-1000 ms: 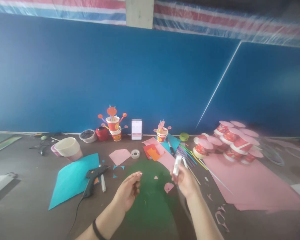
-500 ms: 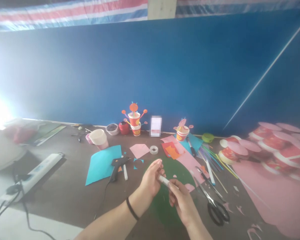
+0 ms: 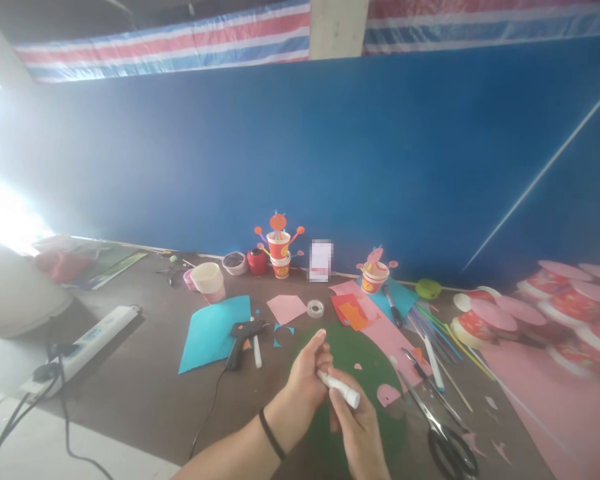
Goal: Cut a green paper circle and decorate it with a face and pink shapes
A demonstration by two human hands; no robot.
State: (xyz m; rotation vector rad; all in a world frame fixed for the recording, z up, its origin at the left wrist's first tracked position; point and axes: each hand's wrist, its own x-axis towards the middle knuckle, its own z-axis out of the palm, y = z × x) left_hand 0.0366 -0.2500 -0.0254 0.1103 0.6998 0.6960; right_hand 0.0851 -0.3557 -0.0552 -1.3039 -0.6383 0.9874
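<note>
A white marker (image 3: 344, 391) is held between my two hands, over a round green mat. My left hand (image 3: 306, 370), with a dark band at the wrist, has its fingers curled round the marker's far end and its thumb up. My right hand (image 3: 359, 425) grips the marker's body from the near side, thumb along it. The tip at the left hand is hidden by the fingers. On the green mat (image 3: 347, 347), just right of the hands, lies a pink paper piece (image 3: 389, 395) with small marks.
Black-handled scissors (image 3: 450, 447) lie to the right, near pencils and pink scraps. A glue gun (image 3: 240, 340) rests on blue paper (image 3: 205, 333), left of the hands. Decorated paper cups (image 3: 280, 247) stand at the back. A power strip (image 3: 87, 347) is far left; pink-topped cups (image 3: 580, 300) crowd the right.
My right hand has turned and shifted closer to my left, so more of the marker's white near end shows. The whole view has tilted slightly up and leftward.
</note>
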